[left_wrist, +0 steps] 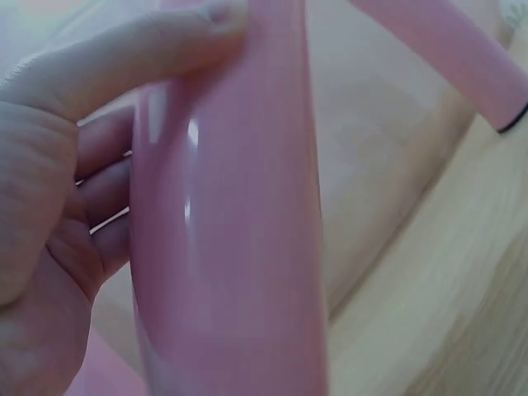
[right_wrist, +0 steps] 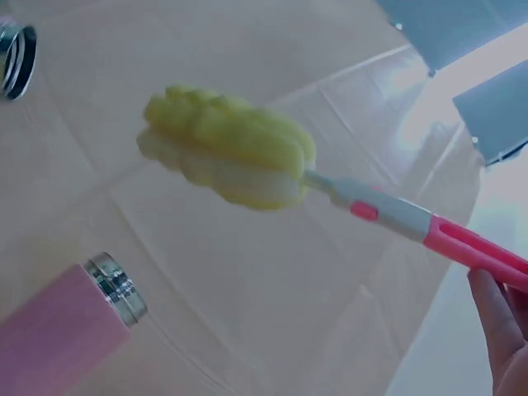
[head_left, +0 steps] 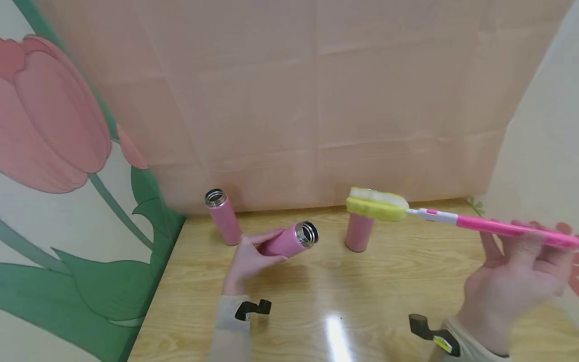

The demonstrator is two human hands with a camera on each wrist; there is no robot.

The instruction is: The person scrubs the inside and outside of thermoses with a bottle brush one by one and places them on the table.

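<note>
My left hand (head_left: 253, 257) grips a pink bottle (head_left: 282, 243) round its body, tilted so its uncapped metal mouth points right. In the left wrist view the thumb lies across the front of this bottle (left_wrist: 231, 214), fingers behind it. My right hand (head_left: 515, 281) holds a bottle brush by its pink handle (head_left: 511, 229), out to the right. The brush's yellow and white sponge head (head_left: 377, 205) points left and overlaps the top of another pink bottle (head_left: 359, 232) in the head view. The right wrist view shows the sponge head (right_wrist: 227, 148) held clear of any bottle.
A third pink bottle (head_left: 226, 218), also uncapped, stands at the back left of the wooden table (head_left: 307, 311). A pinkish sheet (head_left: 316, 100) hangs behind the table. On the left is a wall with a painted tulip (head_left: 54, 110).
</note>
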